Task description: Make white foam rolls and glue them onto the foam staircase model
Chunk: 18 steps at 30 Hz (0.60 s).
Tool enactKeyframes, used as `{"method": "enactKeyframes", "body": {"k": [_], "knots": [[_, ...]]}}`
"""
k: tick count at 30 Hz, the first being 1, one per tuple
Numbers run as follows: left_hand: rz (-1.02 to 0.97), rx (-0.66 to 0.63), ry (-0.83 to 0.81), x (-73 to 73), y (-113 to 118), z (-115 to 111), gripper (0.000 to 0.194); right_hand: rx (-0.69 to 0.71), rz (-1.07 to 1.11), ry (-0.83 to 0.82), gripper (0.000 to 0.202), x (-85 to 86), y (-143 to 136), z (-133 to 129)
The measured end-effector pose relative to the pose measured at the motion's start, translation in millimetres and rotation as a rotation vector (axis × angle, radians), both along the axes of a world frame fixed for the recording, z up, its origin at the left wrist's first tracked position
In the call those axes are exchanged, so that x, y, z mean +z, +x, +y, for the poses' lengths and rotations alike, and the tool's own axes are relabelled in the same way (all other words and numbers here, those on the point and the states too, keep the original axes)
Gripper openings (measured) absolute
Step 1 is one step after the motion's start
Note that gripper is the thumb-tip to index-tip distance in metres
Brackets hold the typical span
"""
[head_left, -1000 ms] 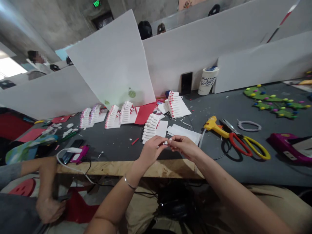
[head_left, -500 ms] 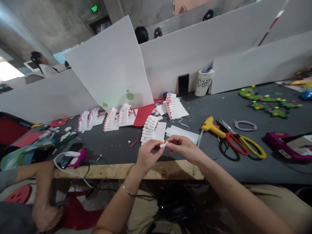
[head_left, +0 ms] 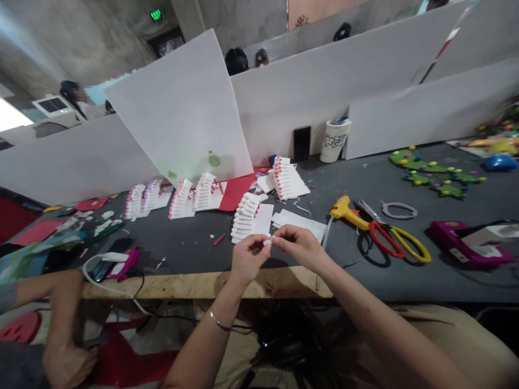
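Note:
Over the table's front edge my left hand [head_left: 250, 258] pinches a small white piece [head_left: 266, 241], perhaps foam or paper; it is too small to name. My right hand [head_left: 299, 246] meets it from the other side, its thumb and fingertips closed on the same piece. Just beyond my hands lies a white card with a row of white rounded strips [head_left: 245, 216]. Further back is a similar card with red-tipped strips [head_left: 283, 178]. White paper sheets [head_left: 300, 222] lie behind my right hand.
A yellow glue gun [head_left: 349, 213] and scissors [head_left: 395, 240] lie to the right, near a purple device [head_left: 466, 246]. A phone [head_left: 302, 143] and a paper cup [head_left: 334, 140] stand at the back panel. Another person's arm [head_left: 67, 319] rests at the left.
The view has shifted slightly, so the table things appear a little further left. Both hands stay together at the small white piece, with slightly altered finger positions.

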<state>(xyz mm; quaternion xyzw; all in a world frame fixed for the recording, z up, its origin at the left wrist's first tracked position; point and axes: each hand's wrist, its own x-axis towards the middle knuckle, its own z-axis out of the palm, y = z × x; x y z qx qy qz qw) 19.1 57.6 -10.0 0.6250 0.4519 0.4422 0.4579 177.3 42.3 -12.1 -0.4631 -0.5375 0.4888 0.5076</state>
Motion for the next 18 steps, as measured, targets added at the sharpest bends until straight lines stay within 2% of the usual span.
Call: {"method": "enactKeyframes", "body": {"k": [3,6,8,10,11,12,15,18], "knots": [[-0.21,0.064,-0.247,-12.0,2,6,0.027,-0.092,-0.225,0.062,0.031,0.9,21,4],[-0.387,0.12,-0.402,-16.0,1,10,0.03,-0.256,-0.656,0.122,0.026,7.1,80,-1],[-0.481,0.13,-0.496,-14.9,-1,13,0.028,-0.451,-0.924,0.019,0.025,10.1,129,-13],[-0.558,0.133,-0.59,-12.7,-2,14,0.021,-0.659,-1.139,-0.22,0.025,8.3,171,-26],[-0.597,0.128,-0.641,-11.5,-3,15,0.016,-0.649,-1.192,-0.307,0.025,5.1,186,-32],[-0.642,0.118,-0.696,-10.3,-2,16,0.011,-0.572,-1.205,-0.375,0.025,0.5,197,-36],[-0.816,0.061,-0.868,-5.9,-1,16,0.004,-0.407,-1.237,-0.469,0.021,-18.0,210,-41],[-0.924,-0.003,-0.959,-0.7,-1,13,0.007,-0.41,-1.216,-0.5,0.013,-36.4,213,-40]]}}
